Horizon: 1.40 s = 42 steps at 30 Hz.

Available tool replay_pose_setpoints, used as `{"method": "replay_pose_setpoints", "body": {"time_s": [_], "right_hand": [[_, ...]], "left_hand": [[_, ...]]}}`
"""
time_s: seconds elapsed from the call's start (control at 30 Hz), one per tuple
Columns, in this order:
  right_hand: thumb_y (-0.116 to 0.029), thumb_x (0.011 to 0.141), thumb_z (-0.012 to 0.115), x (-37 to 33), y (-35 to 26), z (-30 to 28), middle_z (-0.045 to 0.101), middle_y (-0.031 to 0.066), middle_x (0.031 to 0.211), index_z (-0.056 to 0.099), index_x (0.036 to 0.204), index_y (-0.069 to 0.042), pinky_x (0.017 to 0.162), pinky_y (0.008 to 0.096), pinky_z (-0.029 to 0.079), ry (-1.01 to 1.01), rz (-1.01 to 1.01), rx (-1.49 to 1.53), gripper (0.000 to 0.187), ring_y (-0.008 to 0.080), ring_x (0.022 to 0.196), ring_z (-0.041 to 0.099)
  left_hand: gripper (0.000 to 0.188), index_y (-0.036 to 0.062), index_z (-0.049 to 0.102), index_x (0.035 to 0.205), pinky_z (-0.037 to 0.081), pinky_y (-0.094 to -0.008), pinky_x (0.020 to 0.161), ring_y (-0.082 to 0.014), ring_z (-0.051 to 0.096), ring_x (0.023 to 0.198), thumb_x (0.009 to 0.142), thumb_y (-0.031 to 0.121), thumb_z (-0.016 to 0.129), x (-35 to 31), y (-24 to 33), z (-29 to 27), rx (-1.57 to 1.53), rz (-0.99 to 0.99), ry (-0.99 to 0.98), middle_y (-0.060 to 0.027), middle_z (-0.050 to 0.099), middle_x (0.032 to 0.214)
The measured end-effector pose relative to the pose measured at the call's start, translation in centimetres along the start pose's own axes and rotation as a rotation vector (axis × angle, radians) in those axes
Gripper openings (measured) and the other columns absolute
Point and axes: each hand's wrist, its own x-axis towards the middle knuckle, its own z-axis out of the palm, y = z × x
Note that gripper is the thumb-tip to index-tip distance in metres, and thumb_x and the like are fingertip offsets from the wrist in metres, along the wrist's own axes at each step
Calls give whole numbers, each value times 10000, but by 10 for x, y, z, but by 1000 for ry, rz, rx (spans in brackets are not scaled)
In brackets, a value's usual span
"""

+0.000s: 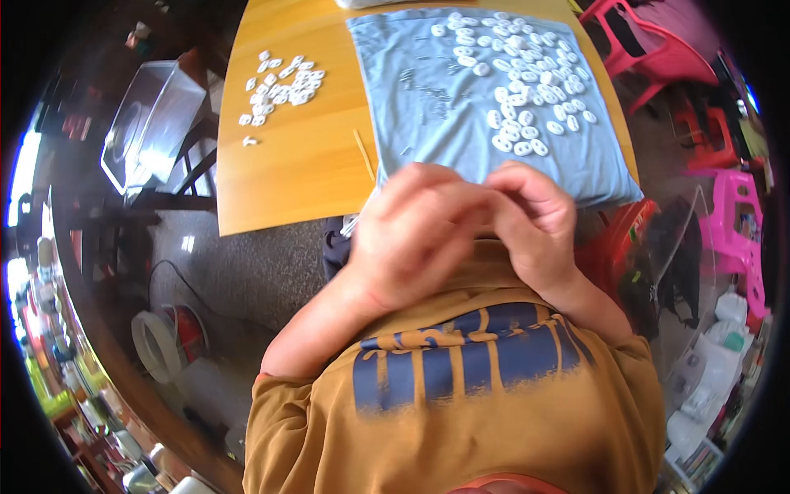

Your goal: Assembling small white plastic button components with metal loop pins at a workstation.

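My left hand (420, 226) and my right hand (539, 226) meet in front of my chest, just off the table's near edge. The fingers of both are curled and pinched together, and whatever they hold is hidden. Motion blurs the left hand somewhat. Beyond them a light blue cloth (395, 58) covers the right part of the wooden table (288, 185). Many small white oval pieces (539, 95) with dark holes lie on the cloth. To their left are thin, small metal-looking bits (436, 99). Another loose heap of small white pieces (304, 82) rests on bare wood at the left.
A thin yellow stick (363, 155) lies beside the cloth's left edge. Left of the table stands a clear plastic bin (152, 123). Pink chairs (650, 49) and a magenta plastic stool (736, 218) are at the right. A white ring-shaped object (155, 346) is on the floor.
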Motion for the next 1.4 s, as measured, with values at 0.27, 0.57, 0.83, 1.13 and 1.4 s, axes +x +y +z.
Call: {"method": "replay_pose_setpoints", "body": {"time_s": [0.27, 0.57, 0.83, 1.13, 1.4], "right_hand": [[-49, 873, 551, -2, -2, 0, 535, -26, 740, 573, 879, -4, 594, 164, 373, -67, 86, 208, 51, 19, 671, 456], [-86, 862, 583, -3, -1, 5, 555, -23, 753, 585, 886, -24, 611, 164, 388, -46, 184, 265, 66, 27, 670, 472], [-92, 855, 598, -1, 2, 0, 566, -20, 780, 587, 893, -26, 623, 167, 404, -99, 161, 257, 77, 27, 672, 474], [-76, 863, 560, 1, 5, 2, 547, -14, 742, 582, 874, -22, 606, 185, 412, -120, 128, 285, 59, 41, 654, 473], [-78, 866, 554, 2, 4, 4, 540, -15, 732, 578, 870, -20, 604, 186, 414, -121, 137, 246, 64, 39, 659, 469]], "left_hand": [[274, -14, 609, 908, 462, -259, 572, -196, 564, 665, 658, -119, 645, -8, -1, 8, -13, 40, 170, -101, 582, 777], [182, 1, 591, 835, 445, -256, 547, -180, 547, 642, 689, -96, 643, -11, -1, 8, -88, -84, 149, -86, 575, 755], [177, 33, 582, 844, 456, -279, 524, -199, 556, 618, 702, -55, 640, -11, -7, -13, 94, -70, 120, -84, 565, 751], [174, 10, 638, 915, 467, -277, 644, -175, 585, 681, 827, 147, 580, -23, -87, -118, 680, -567, 251, -106, 597, 826], [214, 58, 651, 914, 472, -341, 709, -274, 601, 773, 838, 230, 548, -17, -112, -129, 887, -543, 76, -109, 605, 908]]}}
